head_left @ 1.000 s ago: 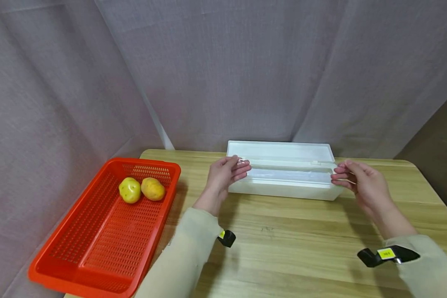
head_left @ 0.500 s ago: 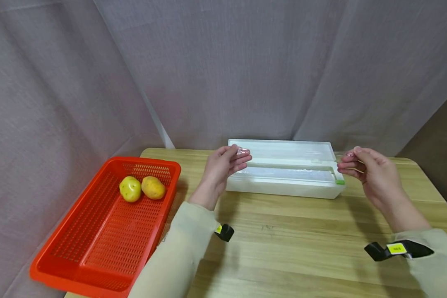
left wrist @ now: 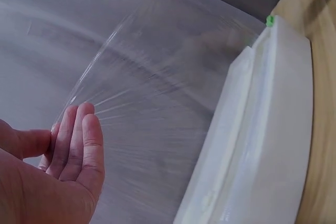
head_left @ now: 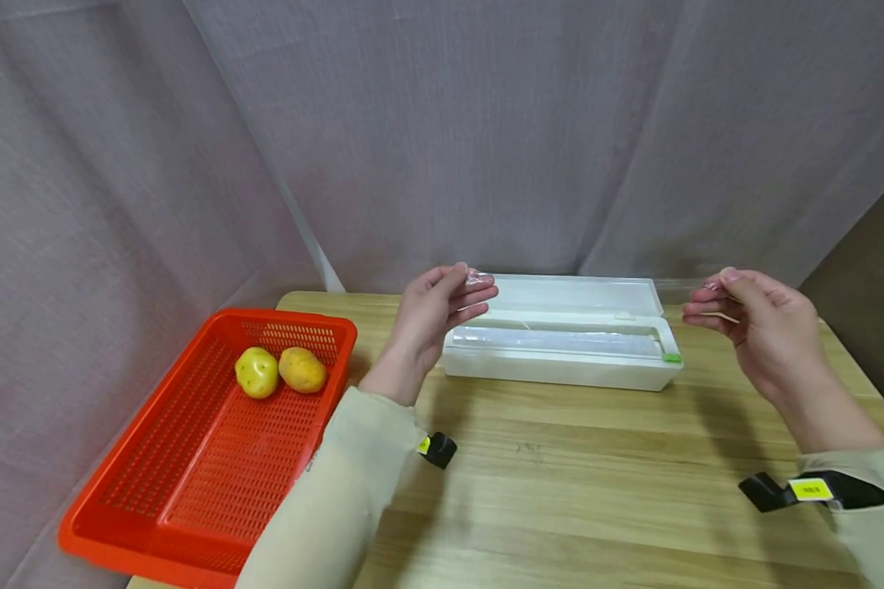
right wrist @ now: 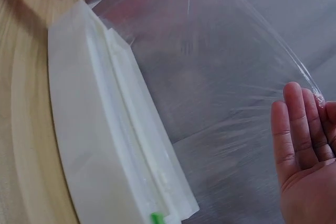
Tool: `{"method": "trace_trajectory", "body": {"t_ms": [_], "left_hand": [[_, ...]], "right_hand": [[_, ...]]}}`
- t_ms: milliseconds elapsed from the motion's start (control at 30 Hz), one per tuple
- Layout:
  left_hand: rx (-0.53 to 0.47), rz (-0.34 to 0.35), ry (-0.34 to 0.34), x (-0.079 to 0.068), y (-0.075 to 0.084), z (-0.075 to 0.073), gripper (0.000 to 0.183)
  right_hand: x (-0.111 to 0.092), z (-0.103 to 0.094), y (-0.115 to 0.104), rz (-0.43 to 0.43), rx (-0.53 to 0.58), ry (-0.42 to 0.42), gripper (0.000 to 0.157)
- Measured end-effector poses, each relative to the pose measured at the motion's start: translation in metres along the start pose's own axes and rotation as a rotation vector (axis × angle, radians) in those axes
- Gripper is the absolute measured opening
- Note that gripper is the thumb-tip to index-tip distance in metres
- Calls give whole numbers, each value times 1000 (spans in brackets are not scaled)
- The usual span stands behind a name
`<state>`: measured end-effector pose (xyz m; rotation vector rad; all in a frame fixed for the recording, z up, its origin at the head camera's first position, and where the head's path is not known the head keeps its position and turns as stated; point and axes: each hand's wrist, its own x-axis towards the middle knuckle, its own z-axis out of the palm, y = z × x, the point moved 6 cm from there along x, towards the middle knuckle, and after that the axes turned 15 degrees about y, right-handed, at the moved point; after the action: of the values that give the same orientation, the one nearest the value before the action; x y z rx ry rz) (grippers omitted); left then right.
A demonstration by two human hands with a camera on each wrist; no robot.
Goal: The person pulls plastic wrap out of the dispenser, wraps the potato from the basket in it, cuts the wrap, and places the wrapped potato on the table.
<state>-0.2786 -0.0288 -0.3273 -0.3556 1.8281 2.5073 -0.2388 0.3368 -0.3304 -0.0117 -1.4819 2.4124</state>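
A sheet of clear plastic wrap (left wrist: 152, 82) is stretched between my two hands and runs down to a white wrap dispenser box (head_left: 560, 368). The box's lid (head_left: 582, 296) is raised at the back, and a roll (head_left: 552, 339) lies inside. My left hand (head_left: 442, 307) pinches one corner of the wrap between thumb and forefinger, above the box's left end. Beyond the right end, my right hand (head_left: 769, 335) pinches the other corner the same way. In the right wrist view the wrap (right wrist: 210, 66) is taut, with creases fanning from the fingers.
An orange-red plastic basket (head_left: 214, 458) stands on the left of the wooden table (head_left: 560, 491), holding a yellow-green round fruit or vegetable (head_left: 257, 373) and a yellow potato-like one (head_left: 302, 370). A green slider (head_left: 671, 357) sits at the box's right end. Grey curtain (head_left: 442, 131) hangs behind.
Both hands have risen from near the box, drawing the wrap up with them. My right hand has also moved further right, widening the gap between the hands. The box has barely shifted.
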Motion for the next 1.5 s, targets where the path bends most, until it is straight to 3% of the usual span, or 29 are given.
{"method": "trace_trajectory", "body": {"t_ms": [367, 700, 967, 1233, 1500], "left_hand": [[-16, 65, -13, -12, 26, 1, 25], [-40, 130, -19, -25, 42, 1, 20], [-54, 169, -40, -36, 50, 1, 24], [-60, 203, -57, -47, 55, -2, 16], [21, 242, -75, -62, 53, -11, 18]], "right_hand": [[-5, 13, -27, -114, -51, -2, 22], [-10, 22, -45, -186, 49, -46, 21], [-18, 22, -52, -171, 184, -71, 25], [-26, 25, -61, -258, 183, -104, 33], [-40, 25, -60, -234, 307, -268, 41]]}}
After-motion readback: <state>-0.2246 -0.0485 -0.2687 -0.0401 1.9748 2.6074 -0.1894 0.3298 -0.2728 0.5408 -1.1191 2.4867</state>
